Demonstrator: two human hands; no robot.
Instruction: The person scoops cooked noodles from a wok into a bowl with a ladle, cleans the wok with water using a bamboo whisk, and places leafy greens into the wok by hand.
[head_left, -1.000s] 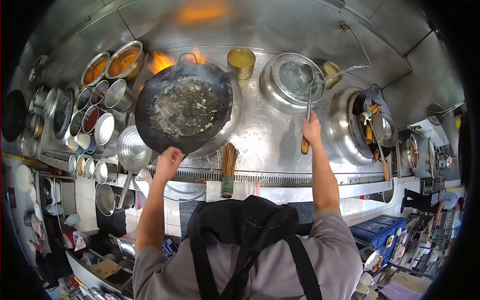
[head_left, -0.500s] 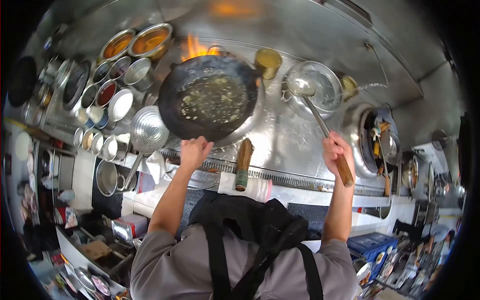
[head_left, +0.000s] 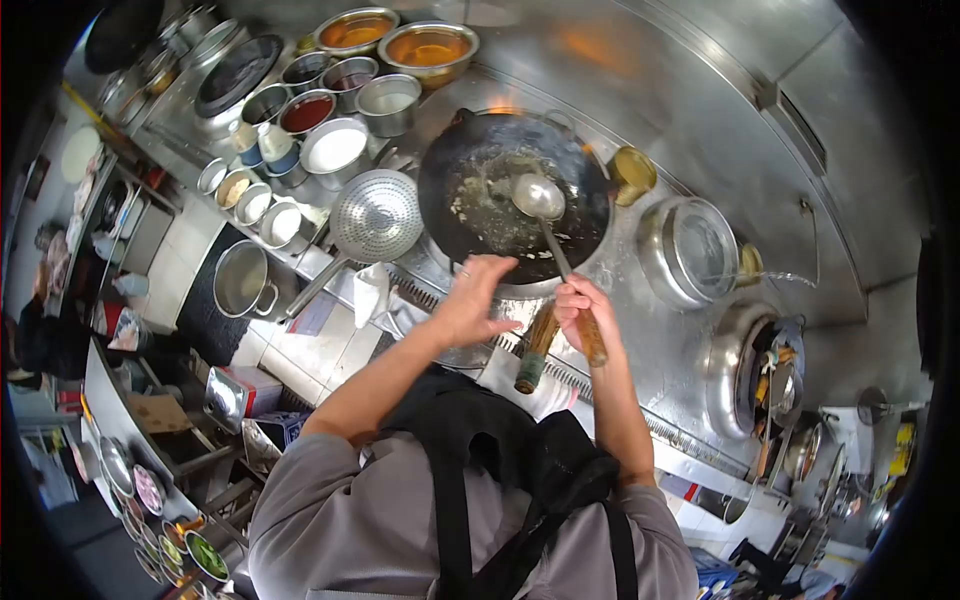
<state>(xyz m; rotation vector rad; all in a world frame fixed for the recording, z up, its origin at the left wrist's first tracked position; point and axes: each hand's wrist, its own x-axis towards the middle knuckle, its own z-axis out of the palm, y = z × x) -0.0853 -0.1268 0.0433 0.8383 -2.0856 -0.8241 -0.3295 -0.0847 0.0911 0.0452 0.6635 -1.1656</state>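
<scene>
A dark wok (head_left: pixel 448 165) sits on the burner, holding liquid with small pale bits. My right hand (head_left: pixel 586 308) is closed round the wooden handle of a ladle (head_left: pixel 538 196), whose metal bowl is over the wok's contents. I cannot tell whether the bowl touches the liquid. At the wok's near edge, my left hand (head_left: pixel 476 300) has its fingers stretched out and thumb apart, with nothing in it. A bamboo brush (head_left: pixel 537 350) with a green-wrapped end lies just in front of my right hand.
Left of the wok rests a perforated strainer (head_left: pixel 376 215). Beyond it stand several seasoning pots, including a white-filled one (head_left: pixel 336 148), and bowls of orange liquid (head_left: pixel 428 50). On the right, water runs into a metal pot (head_left: pixel 672 250). A small flame (head_left: pixel 500 107) shows behind the wok.
My right hand has brought the ladle from the water pot to the wok. My left hand has opened off the wok's rim. The view has turned, and the flame looks smaller.
</scene>
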